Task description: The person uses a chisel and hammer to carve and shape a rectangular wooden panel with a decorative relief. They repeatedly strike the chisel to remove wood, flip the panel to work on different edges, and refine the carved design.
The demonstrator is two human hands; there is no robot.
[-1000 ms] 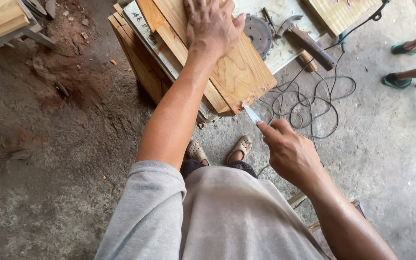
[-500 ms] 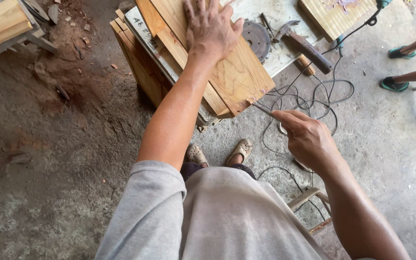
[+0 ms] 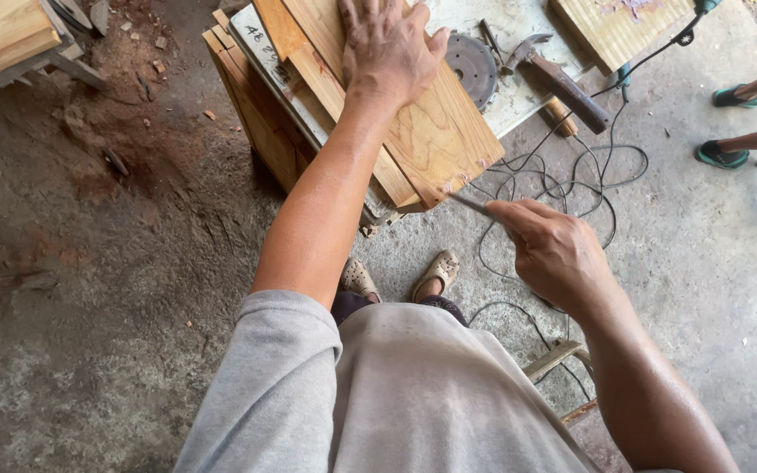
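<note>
I look down on a low desk (image 3: 251, 114) of stacked timber standing on a dusty concrete floor (image 3: 89, 307), with reddish sawdust (image 3: 111, 144) spread to its left. On top lies a wide wooden board (image 3: 435, 140), tilted across narrower planks (image 3: 286, 39), its near corner jutting toward me. My left hand (image 3: 387, 48) lies spread flat on the board, fingers open, pressing it down and gripping nothing. My right hand (image 3: 554, 250) is closed around a thin metal blade (image 3: 470, 204), likely a chisel or scraper, whose tip touches the board's near corner edge. I judge the step in hand to be trimming or cleaning that corner while the board is pinned.

Beyond the board a circular saw blade (image 3: 470, 66) lies flat on the pale top, a hammer (image 3: 554, 74) just beside it, and a second slatted panel (image 3: 619, 26) farther right. Black cable (image 3: 562, 175) loops over the floor under my right wrist. Another person's sandalled feet (image 3: 725, 127) stand well apart at the right edge.

The next move, as I judge it, calls for steady downward pressure from the left hand and a shallow, controlled push of the blade along the edge, away from my fingers.
</note>
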